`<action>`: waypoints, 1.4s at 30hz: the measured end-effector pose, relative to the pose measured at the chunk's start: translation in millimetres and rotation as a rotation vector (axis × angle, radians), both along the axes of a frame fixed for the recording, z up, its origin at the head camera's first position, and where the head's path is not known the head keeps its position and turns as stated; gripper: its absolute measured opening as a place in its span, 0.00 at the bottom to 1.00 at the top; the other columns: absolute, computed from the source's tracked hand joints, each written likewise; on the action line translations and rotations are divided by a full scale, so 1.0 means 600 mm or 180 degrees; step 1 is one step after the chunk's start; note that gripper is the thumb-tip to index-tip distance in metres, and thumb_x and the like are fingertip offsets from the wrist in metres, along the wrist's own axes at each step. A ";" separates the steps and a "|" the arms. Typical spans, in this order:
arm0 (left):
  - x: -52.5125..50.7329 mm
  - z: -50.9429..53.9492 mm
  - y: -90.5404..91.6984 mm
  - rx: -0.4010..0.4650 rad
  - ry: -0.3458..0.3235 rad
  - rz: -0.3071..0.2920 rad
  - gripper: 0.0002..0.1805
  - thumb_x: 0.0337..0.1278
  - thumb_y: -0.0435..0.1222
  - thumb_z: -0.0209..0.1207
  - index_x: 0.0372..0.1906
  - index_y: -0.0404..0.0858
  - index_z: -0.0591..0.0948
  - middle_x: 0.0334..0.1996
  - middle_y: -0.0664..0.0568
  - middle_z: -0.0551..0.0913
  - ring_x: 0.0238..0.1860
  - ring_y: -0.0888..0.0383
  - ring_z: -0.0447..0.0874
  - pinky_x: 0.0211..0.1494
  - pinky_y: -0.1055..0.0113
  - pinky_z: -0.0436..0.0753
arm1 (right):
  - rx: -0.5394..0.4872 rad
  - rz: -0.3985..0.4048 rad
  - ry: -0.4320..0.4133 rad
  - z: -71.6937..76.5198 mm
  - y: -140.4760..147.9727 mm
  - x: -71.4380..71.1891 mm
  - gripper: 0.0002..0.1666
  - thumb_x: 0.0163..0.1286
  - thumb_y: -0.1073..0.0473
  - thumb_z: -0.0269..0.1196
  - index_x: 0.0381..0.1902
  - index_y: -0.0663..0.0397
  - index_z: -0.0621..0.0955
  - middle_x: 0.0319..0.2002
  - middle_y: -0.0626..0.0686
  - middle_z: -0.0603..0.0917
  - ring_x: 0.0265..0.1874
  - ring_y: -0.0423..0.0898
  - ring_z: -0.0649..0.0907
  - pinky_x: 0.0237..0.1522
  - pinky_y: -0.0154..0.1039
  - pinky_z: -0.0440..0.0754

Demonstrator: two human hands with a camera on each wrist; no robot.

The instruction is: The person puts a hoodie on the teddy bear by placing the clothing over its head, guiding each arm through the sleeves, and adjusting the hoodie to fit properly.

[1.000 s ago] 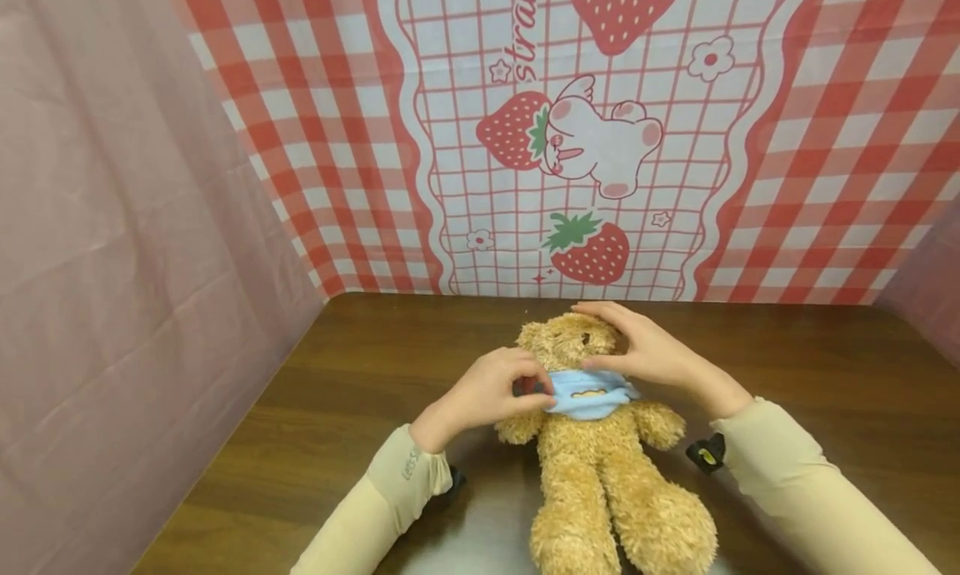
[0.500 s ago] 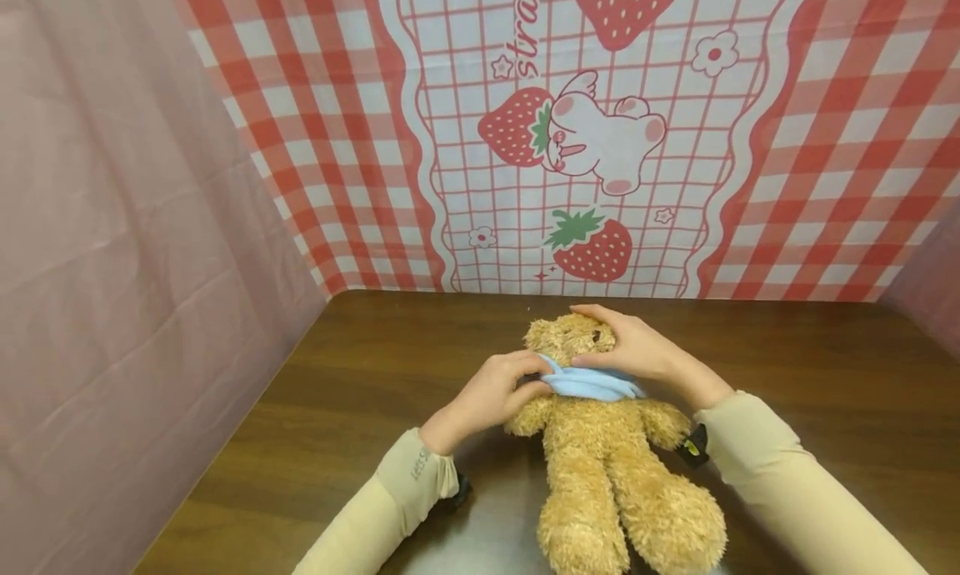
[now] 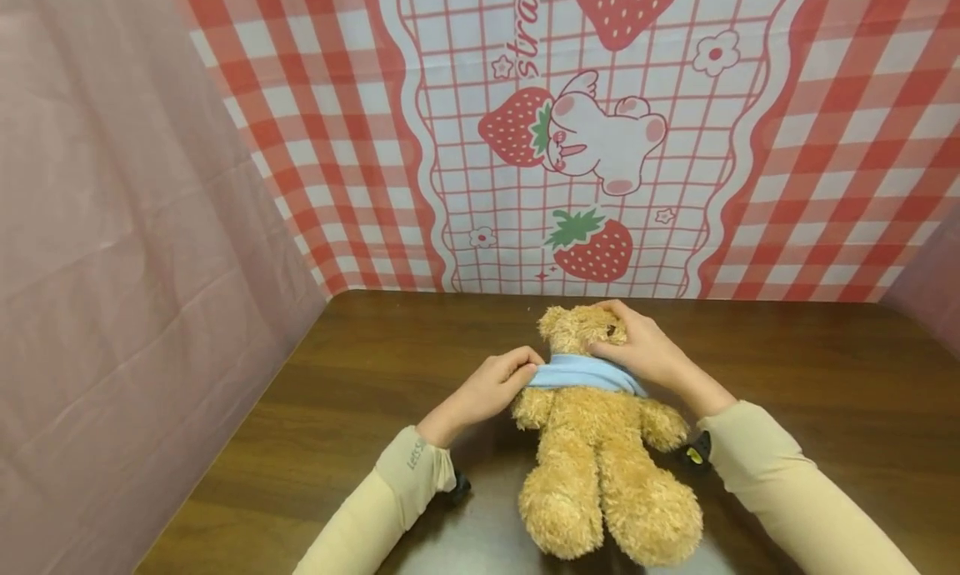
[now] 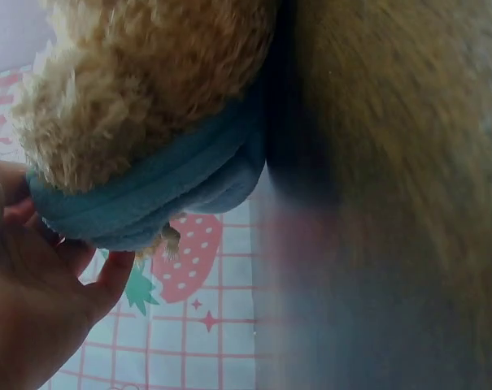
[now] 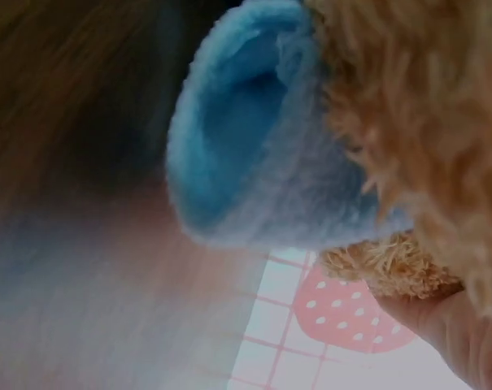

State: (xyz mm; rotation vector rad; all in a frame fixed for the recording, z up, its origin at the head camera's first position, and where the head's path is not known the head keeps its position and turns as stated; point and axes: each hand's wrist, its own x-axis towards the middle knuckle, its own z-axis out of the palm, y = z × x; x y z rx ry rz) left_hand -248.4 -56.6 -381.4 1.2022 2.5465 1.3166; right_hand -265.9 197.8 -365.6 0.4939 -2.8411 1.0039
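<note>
Pinching the blue shirt (image 3: pixel 585 373) in your left hand (image 3: pixel 489 389), you likely do best steadying the teddy bear (image 3: pixel 587 429), just beside that hand, with your right hand (image 3: pixel 651 350) curled around its head and easing the shirt gently.

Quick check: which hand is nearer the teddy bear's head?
The right. The right hand holds the side of the bear's head; the left hand is apart from it, pinching the edge of the blue shirt.
</note>
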 end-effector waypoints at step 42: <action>0.031 0.018 0.028 -0.0769 0.1501 0.0614 0.04 0.58 0.39 0.56 0.33 0.43 0.76 0.25 0.57 0.78 0.24 0.65 0.71 0.31 0.74 0.70 | -0.0057 -0.0599 0.0378 0.003 0.027 -0.006 0.41 0.60 0.38 0.57 0.61 0.62 0.64 0.56 0.65 0.70 0.54 0.62 0.71 0.51 0.59 0.68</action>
